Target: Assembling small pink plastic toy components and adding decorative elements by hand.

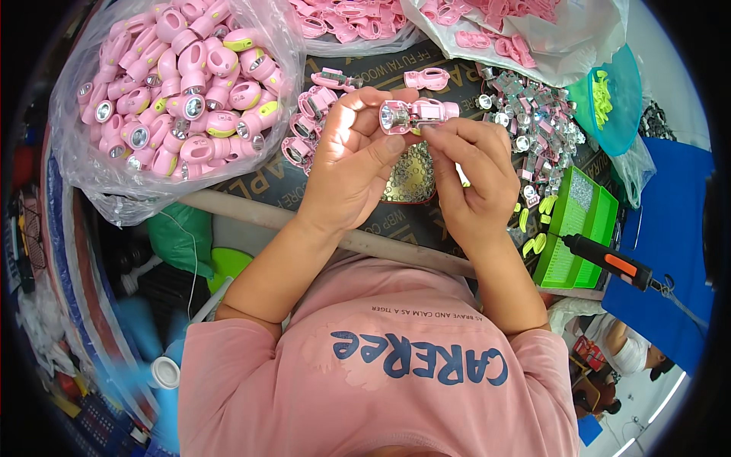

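Over the dark table I hold an open pink toy flashlight (432,112), its silver reflector toward the left and its inner parts showing. My left hand (344,164) grips the reflector end between thumb and fingers. The fingertips of my right hand (483,164) pinch its lower edge near the middle, where a bit of yellow-green shows. Another yellow-green bit shows by the right palm; I cannot tell whether that hand holds it. Behind lie a pink half shell (427,78) and several open flashlight halves with parts inside (316,101). Below is a round tray of small metal pieces (411,177).
A clear bag of finished-looking pink flashlights (179,99) stands left; bags of pink shells (358,21) lie behind. At right are reflector assemblies (533,114), yellow-green switch pieces (535,244), a green basket (605,228), a teal bowl (620,99) and a hanging electric screwdriver (609,257).
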Demonstrator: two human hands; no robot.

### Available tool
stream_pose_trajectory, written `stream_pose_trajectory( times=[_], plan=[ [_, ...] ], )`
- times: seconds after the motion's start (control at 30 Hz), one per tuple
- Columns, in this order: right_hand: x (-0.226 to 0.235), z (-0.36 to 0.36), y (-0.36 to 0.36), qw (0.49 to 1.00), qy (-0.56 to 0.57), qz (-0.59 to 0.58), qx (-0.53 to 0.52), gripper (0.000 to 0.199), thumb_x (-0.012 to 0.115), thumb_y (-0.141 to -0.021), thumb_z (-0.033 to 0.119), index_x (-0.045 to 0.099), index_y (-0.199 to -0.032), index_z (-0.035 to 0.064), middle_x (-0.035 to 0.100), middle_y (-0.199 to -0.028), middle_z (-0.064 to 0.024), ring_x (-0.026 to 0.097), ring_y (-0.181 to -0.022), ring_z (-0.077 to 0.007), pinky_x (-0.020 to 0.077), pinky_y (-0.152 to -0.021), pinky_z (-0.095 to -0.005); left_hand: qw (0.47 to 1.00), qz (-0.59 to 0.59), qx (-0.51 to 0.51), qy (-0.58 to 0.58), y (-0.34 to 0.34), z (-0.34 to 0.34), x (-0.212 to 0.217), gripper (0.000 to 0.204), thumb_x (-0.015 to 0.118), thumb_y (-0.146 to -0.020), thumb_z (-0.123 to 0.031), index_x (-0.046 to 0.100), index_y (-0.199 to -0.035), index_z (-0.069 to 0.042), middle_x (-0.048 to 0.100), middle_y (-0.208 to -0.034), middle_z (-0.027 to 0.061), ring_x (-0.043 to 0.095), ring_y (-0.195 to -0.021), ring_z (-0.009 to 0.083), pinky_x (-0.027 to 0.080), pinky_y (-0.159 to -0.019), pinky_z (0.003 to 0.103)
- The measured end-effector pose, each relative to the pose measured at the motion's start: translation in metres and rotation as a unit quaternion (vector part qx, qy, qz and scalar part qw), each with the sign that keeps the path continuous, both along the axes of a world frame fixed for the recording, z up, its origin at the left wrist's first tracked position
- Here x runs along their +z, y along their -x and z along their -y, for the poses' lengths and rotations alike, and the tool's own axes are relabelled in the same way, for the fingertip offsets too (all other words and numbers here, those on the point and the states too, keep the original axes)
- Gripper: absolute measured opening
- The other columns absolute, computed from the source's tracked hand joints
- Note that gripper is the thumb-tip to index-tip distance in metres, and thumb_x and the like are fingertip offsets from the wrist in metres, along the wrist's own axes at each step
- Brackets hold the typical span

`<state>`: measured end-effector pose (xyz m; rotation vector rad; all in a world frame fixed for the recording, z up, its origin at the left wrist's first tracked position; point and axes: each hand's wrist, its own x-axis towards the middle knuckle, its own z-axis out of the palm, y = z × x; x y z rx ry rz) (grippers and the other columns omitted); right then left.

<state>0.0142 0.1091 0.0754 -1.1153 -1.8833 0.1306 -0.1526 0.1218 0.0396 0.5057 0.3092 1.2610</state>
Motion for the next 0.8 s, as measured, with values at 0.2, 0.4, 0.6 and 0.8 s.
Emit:
stream_pose_trajectory(
  times=[0.2,0.4,0.6,0.8],
  plan=[
    [0.008,0.000,0.001,0.996,-0.042,0.075,0.000,0.033,0.074,-0.075,-0.007,0.075,-0.105,0.0067,0.066,-0.092,-0.0076,0.061,-0.084,-0.0267,0.0476,-0.073,-0.0372,1.000,0.004,-0.006,-0.004,0.001,0.001,-0.002,0.049,0.060,-0.097,0.005,0.043,-0.140,-0.010,0.048,-0.149,0.0179,0.054,-0.132,0.0252,0.047,-0.112,0.040],
    [0.005,-0.036,-0.035,0.998,0.027,-0.007,-0.065,0.025,0.073,-0.082,-0.008,0.075,-0.105,0.0026,0.071,-0.103,-0.0121,0.068,-0.098,-0.0264,0.0524,-0.086,-0.0342,0.999,0.004,0.001,0.041,0.013,-0.002,-0.008,0.044,0.056,-0.100,0.003,0.045,-0.141,-0.004,0.048,-0.148,0.0187,0.057,-0.130,0.0312,0.050,-0.111,0.045],
    [-0.022,-0.095,-0.043,0.984,0.117,0.120,0.057,0.032,0.072,-0.078,-0.003,0.073,-0.110,0.0043,0.072,-0.107,-0.0116,0.066,-0.101,-0.0342,0.0544,-0.088,-0.0413,0.997,-0.004,-0.036,0.062,0.024,-0.003,-0.018,0.050,0.059,-0.102,-0.005,0.040,-0.148,-0.004,0.049,-0.148,0.0192,0.058,-0.130,0.0317,0.054,-0.107,0.044],
    [-0.030,-0.127,-0.025,0.938,0.212,0.257,0.096,0.035,0.070,-0.081,0.004,0.071,-0.116,0.0034,0.073,-0.098,-0.0133,0.068,-0.093,-0.0346,0.0566,-0.082,-0.0408,0.994,0.010,-0.079,0.081,0.029,-0.001,-0.015,0.048,0.057,-0.104,-0.012,0.041,-0.149,-0.006,0.051,-0.147,0.0186,0.058,-0.130,0.0332,0.056,-0.103,0.044]
  ],
)
